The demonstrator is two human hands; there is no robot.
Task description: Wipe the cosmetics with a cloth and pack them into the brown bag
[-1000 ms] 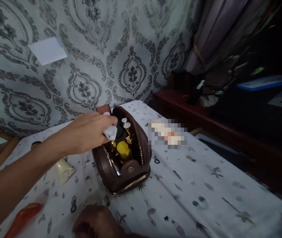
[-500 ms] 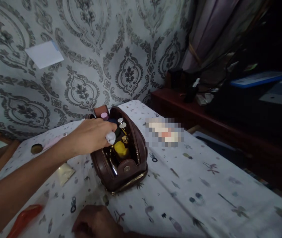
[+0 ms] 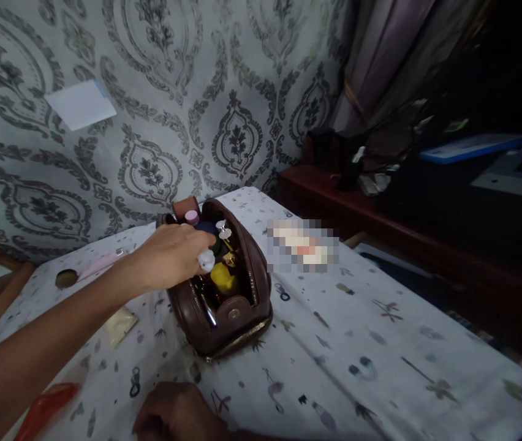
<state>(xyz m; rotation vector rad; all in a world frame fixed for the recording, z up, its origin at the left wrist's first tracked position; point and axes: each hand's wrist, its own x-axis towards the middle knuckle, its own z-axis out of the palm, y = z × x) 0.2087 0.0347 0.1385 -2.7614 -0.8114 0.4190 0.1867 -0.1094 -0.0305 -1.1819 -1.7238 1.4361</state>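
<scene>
A brown leather-look pouch (image 3: pixel 256 263) stands unzipped on the patterned cloth. My left hand (image 3: pixel 176 254) reaches over its left side, fingers curled down into the opening. From under these fingers pokes a small item with a whitish, semi-clear cap (image 3: pixel 206 261), its lower part hidden; the hand appears closed on it. Inside the pouch are a yellow item (image 3: pixel 224 280), a pink-capped item (image 3: pixel 192 217), silvery round tops (image 3: pixel 224 230) and a shiny slim tube (image 3: pixel 209 313). Near the bottom edge, my right hand (image 3: pixel 181 410) rests curled on the cloth, with nothing visible in it.
Left of the pouch lie a cream sachet (image 3: pixel 121 326), a pink tube (image 3: pixel 102 263), a dark round lid (image 3: pixel 66 278) and a red item (image 3: pixel 47 410). A blurred-out packet (image 3: pixel 302 245) lies to the right. Beyond the cloth's edge stands dark red furniture (image 3: pixel 302 184) with cables.
My left hand has dipped very slightly at the pouch opening, the whitish cap moving along with it. My right hand stays curled in place. The view has shifted a little.
</scene>
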